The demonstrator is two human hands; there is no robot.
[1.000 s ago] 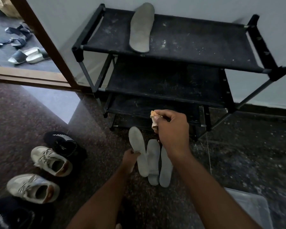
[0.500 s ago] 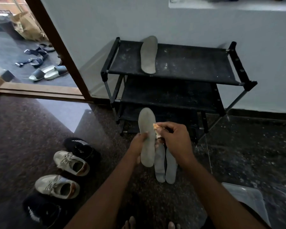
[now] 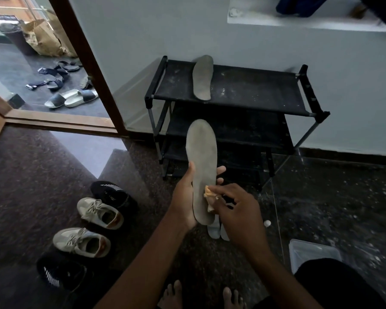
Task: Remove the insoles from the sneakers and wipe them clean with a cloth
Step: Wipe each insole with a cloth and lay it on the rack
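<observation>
My left hand (image 3: 184,197) grips a grey insole (image 3: 202,161) by its lower half and holds it upright in front of me. My right hand (image 3: 234,210) pinches a small orange cloth (image 3: 210,195) against the insole's lower right edge. Two pale insoles (image 3: 216,230) lie on the floor, mostly hidden behind my hands. Another grey insole (image 3: 202,78) rests on the top shelf of the black shoe rack (image 3: 250,94). On the floor to the left stand two white sneakers (image 3: 99,211) (image 3: 81,241) between two black sneakers (image 3: 113,194) (image 3: 58,273).
A translucent plastic bin (image 3: 312,253) sits on the dark speckled floor at my lower right. My bare feet (image 3: 201,295) show at the bottom. A wooden door frame (image 3: 91,70) at the left opens onto scattered sandals (image 3: 71,98) and a paper bag (image 3: 42,36).
My left hand lifted one insole from the floor up to chest height. My right hand brought the cloth onto its lower edge. The view pulled back and up from the rack.
</observation>
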